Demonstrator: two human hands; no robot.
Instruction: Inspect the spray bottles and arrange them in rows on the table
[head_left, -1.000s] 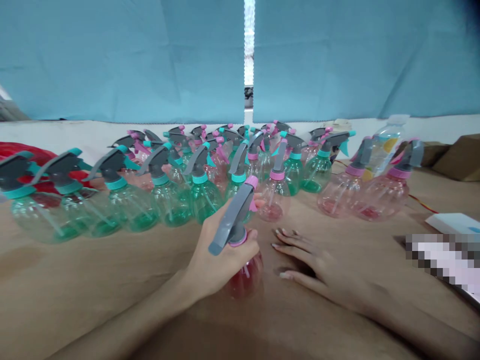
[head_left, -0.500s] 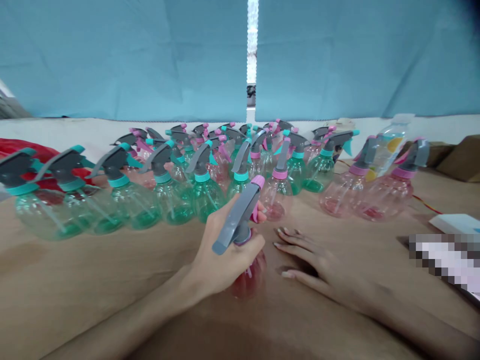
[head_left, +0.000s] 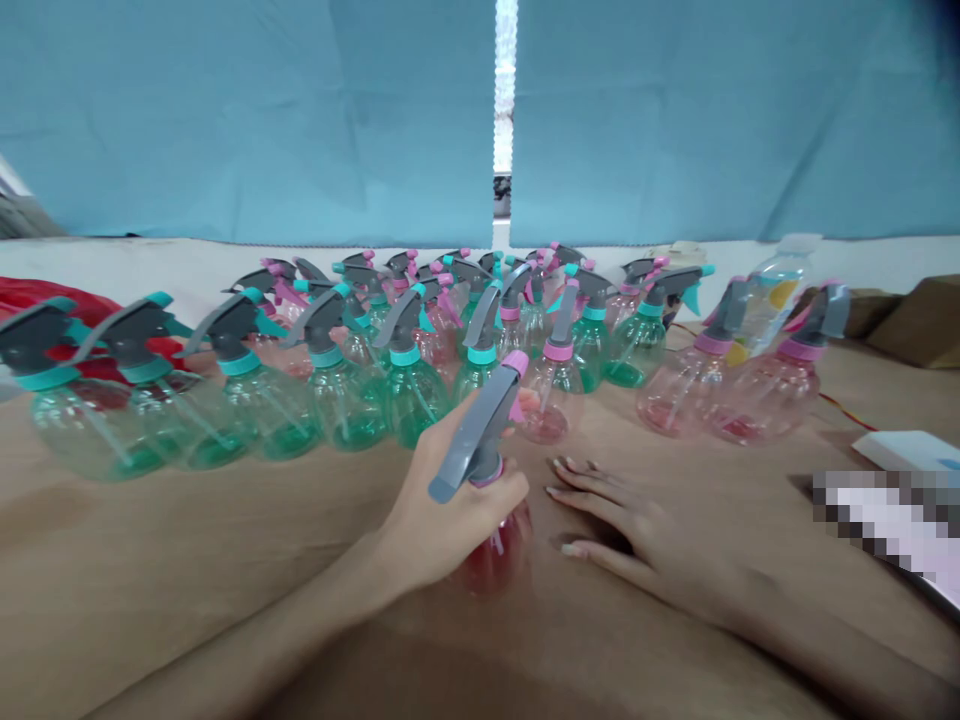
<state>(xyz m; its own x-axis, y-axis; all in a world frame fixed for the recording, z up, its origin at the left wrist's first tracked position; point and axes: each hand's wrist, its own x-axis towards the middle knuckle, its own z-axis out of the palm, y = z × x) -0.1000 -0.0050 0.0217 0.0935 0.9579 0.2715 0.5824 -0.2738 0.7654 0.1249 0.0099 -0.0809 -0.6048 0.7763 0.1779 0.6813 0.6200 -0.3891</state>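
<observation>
My left hand (head_left: 442, 500) is closed around the neck of a pink spray bottle (head_left: 491, 555), which has a grey head and a pink nozzle and trigger. The bottle stands on the brown tabletop (head_left: 225, 560), its trigger side facing away from me. One or more fingertips are at the trigger, partly hidden behind the head. To the right of the bottle, my right hand (head_left: 637, 530) rests palm down on the table with its fingers spread, holding nothing. Just beyond my hands stands another pink spray bottle (head_left: 551, 400), beside a row of green spray bottles (head_left: 349, 405).
More green and pink spray bottles crowd the back. Two pink spray bottles (head_left: 765, 395) stand right, before a clear plastic bottle (head_left: 784, 275). A white box (head_left: 911, 448) and a blurred-out flat object (head_left: 885, 525) lie far right. Red material (head_left: 71, 305) sits at left, brown boxes (head_left: 926, 320) back right.
The pink trigger under my left fingers sits slightly differently, and those fingertips have shifted a little. My right hand stays in place; the view has moved very slightly.
</observation>
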